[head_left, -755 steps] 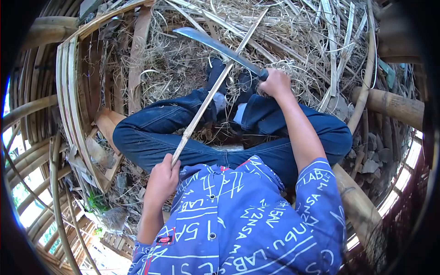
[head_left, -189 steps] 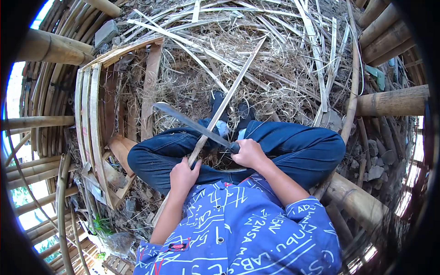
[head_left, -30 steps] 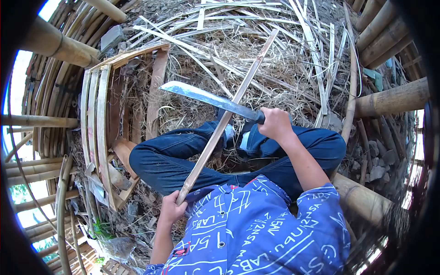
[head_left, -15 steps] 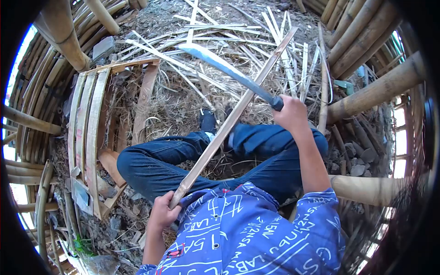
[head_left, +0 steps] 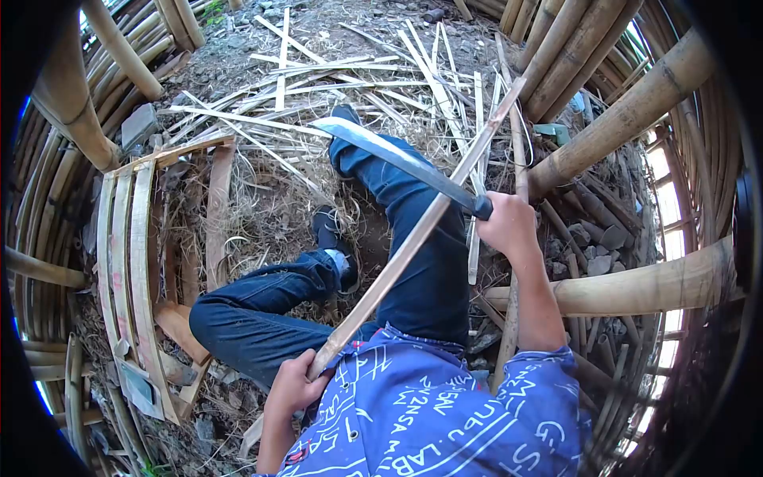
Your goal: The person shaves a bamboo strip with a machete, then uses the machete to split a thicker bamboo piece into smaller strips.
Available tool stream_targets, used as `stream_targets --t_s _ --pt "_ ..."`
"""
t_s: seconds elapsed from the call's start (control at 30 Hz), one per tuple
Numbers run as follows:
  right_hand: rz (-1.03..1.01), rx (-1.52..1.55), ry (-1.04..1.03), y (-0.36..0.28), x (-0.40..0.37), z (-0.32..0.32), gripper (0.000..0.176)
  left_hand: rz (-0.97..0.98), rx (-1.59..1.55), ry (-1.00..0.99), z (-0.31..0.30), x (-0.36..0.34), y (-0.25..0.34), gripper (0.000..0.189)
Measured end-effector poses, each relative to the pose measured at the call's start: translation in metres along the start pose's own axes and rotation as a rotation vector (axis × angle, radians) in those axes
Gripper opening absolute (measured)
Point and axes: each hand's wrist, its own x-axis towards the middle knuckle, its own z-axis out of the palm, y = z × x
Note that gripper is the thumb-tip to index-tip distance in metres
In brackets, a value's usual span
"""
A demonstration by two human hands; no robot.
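Clasping the dark handle [head_left: 482, 207] of the long curved knife [head_left: 389, 157] in the right hand [head_left: 505, 226] and pinching the near end of the bamboo strip [head_left: 397, 262] in the closed left hand [head_left: 294, 385], just beside the shirt [head_left: 445, 421]. Slanting the strip outward over the lap and crossing its upper part with the blade, without showing clearly any contact between the two. Risking a gash in the outstretched right leg [head_left: 425, 254], directly beneath, through a glancing slip off the narrow wood. Inviting a twist, too, by steadying only one end, with no visible support beneath the far end above the loose slats [head_left: 282, 67]. Courting a jab to the belly under a hard push, because of the near end's closeness.
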Motion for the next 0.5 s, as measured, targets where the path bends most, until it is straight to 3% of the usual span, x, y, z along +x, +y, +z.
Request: stream_targets --t_s 0.3,0.5 --pt "0.094 0.114 0.033 0.026 -0.019 0.016 0.018 -0.082 -0.016 -0.210 -0.018 0.007 0.007 0.021" --pt "0.077 0.187 -0.013 0.026 -0.010 0.027 0.011 -0.200 -0.074 -0.213 -0.021 -0.003 0.003 0.016"
